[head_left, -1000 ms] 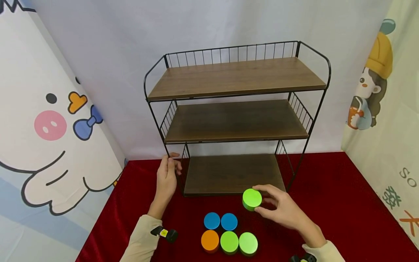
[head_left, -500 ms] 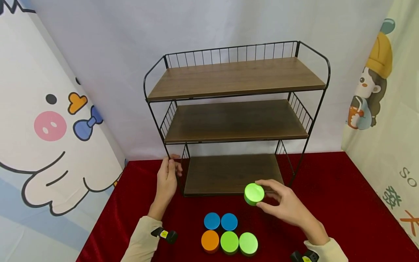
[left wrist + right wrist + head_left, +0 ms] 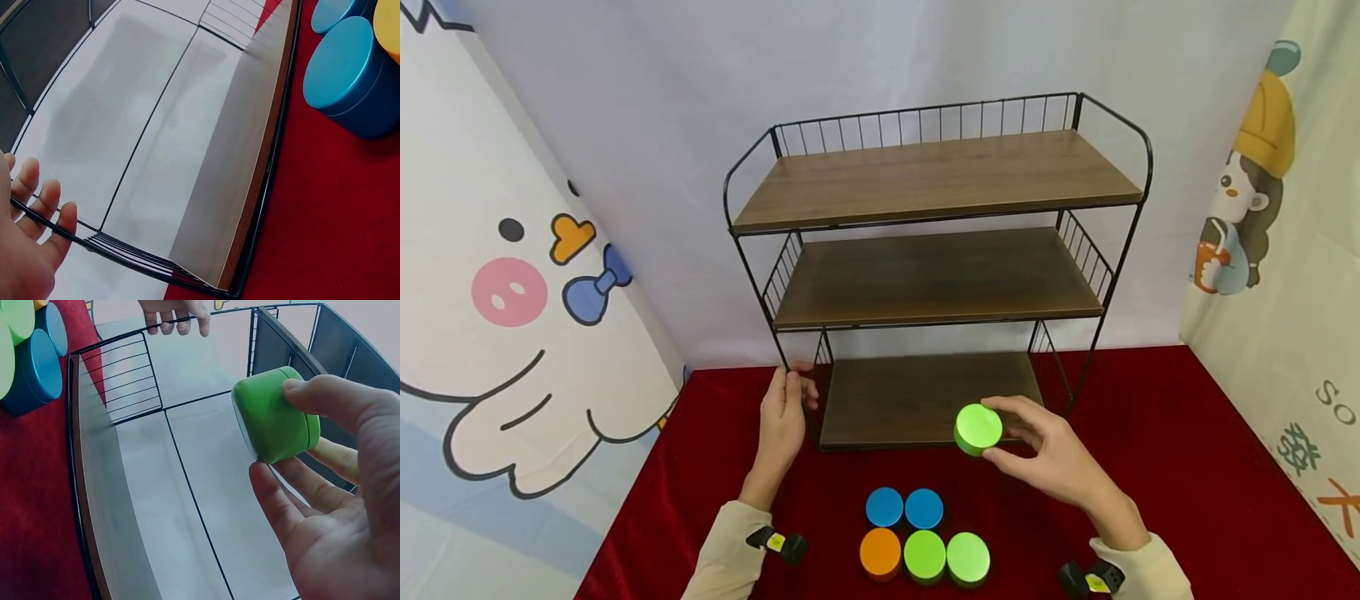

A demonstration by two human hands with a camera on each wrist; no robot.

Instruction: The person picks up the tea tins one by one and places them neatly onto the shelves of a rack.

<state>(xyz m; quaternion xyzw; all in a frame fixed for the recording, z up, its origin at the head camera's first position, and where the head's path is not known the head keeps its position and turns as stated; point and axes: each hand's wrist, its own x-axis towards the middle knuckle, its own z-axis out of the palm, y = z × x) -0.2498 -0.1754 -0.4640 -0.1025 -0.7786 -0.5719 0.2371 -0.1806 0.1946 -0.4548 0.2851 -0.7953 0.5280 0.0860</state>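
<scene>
My right hand (image 3: 1056, 454) pinches a bright green round lidded tin (image 3: 978, 429) between thumb and fingers, in front of the lowest board of a three-tier shelf rack (image 3: 940, 279). In the right wrist view the seam of the lid shows on the green tin (image 3: 269, 415), with fingertips at its underside. My left hand (image 3: 784, 417) holds the black front post at the rack's left side. From the left wrist, the fingers of the left hand (image 3: 37, 231) reach past the thin black bar. All three wooden boards are bare.
On the red cloth (image 3: 1150, 467) before the rack stand two blue tins (image 3: 923, 508), an orange tin (image 3: 880, 552) and two green tins (image 3: 924, 554), set close together in two rows. A pale curtain (image 3: 715, 75) hangs behind, with printed cartoon cloths at both sides.
The right hand has lifted the green tin and carried it slightly forward, toward the rack's lowest board. The left hand stays on the post. The view has shifted a little.
</scene>
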